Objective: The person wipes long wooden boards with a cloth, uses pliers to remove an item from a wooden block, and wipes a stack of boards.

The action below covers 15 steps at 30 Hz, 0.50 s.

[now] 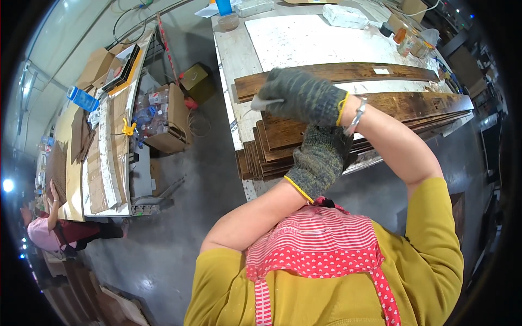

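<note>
Both my hands wear dark grey-green knitted gloves with yellow cuffs. My right hand [302, 95] reaches across to the left, above the ends of the stacked planks. Its fingers are closed on a small whitish piece [262, 103], thin like folded sheet or cloth; its exact kind is unclear. Beneath my right wrist lies my left hand [322, 156], by the near edge of the stack, its fingers mostly hidden. The stack of dark brown wooden planks [277, 136] lies on the table's near side. Beyond it rests a separate long brown plank [348, 71] with a small white label.
The white worktable [231, 51] carries a white wrapped block [345, 16], jars [406, 44] and a blue cup [223, 6]. Left, across a grey floor, stands a second table [124, 179] with cardboard, and a box of bottles [173, 122]. Another person [48, 231] works there.
</note>
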{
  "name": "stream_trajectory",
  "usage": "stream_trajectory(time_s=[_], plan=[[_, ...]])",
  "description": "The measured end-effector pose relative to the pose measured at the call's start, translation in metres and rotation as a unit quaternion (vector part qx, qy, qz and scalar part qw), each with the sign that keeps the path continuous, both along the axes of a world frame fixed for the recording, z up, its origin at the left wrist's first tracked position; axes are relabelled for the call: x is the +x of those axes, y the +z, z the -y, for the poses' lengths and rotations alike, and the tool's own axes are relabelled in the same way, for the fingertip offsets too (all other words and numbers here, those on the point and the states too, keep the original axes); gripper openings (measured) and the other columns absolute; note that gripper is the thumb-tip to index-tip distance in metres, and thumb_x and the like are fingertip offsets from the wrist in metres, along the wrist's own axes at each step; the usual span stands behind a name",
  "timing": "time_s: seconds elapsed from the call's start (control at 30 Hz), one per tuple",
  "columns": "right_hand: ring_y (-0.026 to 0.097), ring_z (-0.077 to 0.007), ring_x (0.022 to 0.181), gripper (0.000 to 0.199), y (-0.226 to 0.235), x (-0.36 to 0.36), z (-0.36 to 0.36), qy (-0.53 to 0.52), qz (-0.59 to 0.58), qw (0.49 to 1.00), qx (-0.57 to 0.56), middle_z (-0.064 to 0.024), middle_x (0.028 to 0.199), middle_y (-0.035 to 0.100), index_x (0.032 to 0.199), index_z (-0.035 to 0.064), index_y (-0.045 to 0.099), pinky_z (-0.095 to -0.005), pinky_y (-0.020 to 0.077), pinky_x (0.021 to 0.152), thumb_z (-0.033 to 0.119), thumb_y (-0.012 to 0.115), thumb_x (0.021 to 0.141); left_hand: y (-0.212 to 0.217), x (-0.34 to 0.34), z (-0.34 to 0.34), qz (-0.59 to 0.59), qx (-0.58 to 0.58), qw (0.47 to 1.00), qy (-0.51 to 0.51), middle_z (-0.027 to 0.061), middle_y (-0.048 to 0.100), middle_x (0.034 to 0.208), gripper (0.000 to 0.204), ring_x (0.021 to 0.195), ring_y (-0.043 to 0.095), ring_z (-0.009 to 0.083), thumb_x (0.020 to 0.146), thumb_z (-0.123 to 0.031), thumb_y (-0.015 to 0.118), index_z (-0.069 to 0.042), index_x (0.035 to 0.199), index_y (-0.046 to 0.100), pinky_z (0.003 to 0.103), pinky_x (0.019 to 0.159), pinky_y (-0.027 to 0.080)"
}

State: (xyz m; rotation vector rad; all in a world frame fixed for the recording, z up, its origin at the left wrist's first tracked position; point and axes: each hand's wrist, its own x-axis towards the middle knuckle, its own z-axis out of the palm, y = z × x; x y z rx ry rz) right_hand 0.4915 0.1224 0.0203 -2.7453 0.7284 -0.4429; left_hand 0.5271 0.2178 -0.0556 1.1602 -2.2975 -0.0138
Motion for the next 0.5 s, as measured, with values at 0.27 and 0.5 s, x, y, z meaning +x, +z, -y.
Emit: stream_trajectory(time_s=[0.27,0.5], plan=[[0.063,-0.0311,0.087,0.023,0.015,-0.023,0.003,-0.128,-0.128,0.98,0.082,-0.0174,0.096,0.065,0.097,0.0023,0.07,-0.04,0.0503,0.082,0.022,0.069,0.085,-0.003,0.004,0.0,0.031,-0.087,0.996,0.022,0.0155,0.064,0.108,0.053,0.113,0.053,0.0359,0.082,-0.045,0.063,-0.004,0.116,0.061,0.051,0.097,0.04],[0.063,-0.0333,0.092,0.026,0.005,-0.03,-0.008,-0.132,-0.059,0.987,0.069,-0.017,0.097,0.064,0.1,0.0041,0.07,-0.0414,0.0506,0.083,0.023,0.068,0.083,0.013,0.005,-0.002,0.069,0.065,0.995,-0.029,0.0197,0.059,0.123,0.056,0.123,0.048,0.0367,0.083,-0.045,0.064,-0.004,0.121,0.058,0.049,0.096,0.043]])
